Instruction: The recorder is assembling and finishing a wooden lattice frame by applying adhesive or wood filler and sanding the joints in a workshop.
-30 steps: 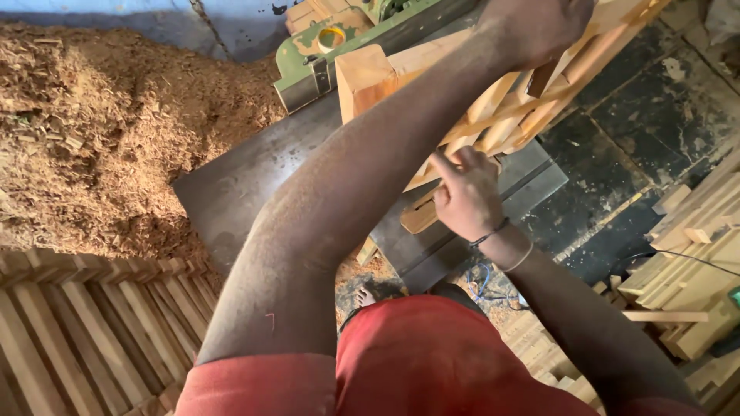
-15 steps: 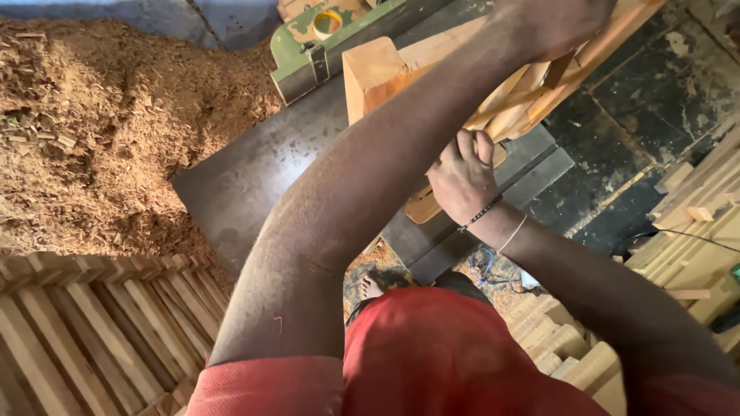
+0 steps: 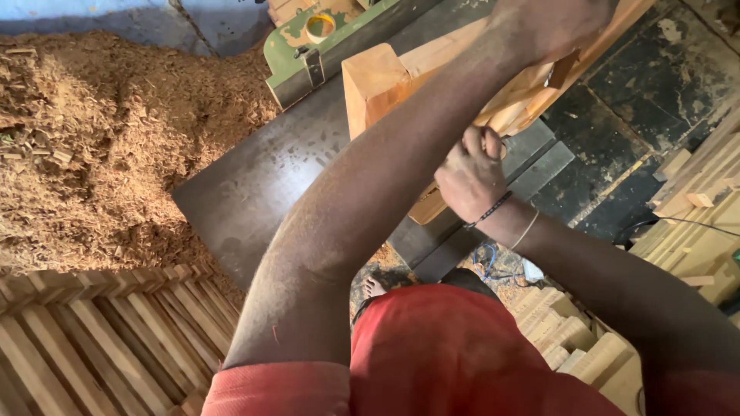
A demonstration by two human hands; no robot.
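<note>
- Head view, top centre: a bundle of pale, long, sawn wooden pieces point(image 3: 462, 69) is seen lying w/ its blunt cut end toward the camera, over the dark, scuffed, flat steel machine table point(image 3: 254, 192).
- Left hand point(image 3: 555, 27) is stretched far fwd, top edge of frame, pressed down on top of the bundle; fingers are wrapped over the wood, partly cut off by the frame edge.
- Right hand point(image 3: 470, 181) is tucked under/against the near underside of the bundle, fingers curled tight around a lower pale strip; a dark bead bracelet and a thin light band are worn at the wrist.
- Forearms are crossed in view: left arm runs diagonally over the table, right arm comes in from lower right.
- Green metal fence w/ a yellow round part point(image 3: 320, 35) is seen just behind the bundle's end, touching the table's far edge.
- Left side: a big heap of reddish-brown wood shavings point(image 3: 85, 146), right beside the table.
- Bottom left: rows of stacked pale wooden slats point(image 3: 92, 347); more stacked pale offcuts point(image 3: 694, 208) at the right, well apart from the hands.
- Red shirt point(image 3: 455, 354) fills bottom centre; a bare foot is glimpsed below the table edge.
</note>
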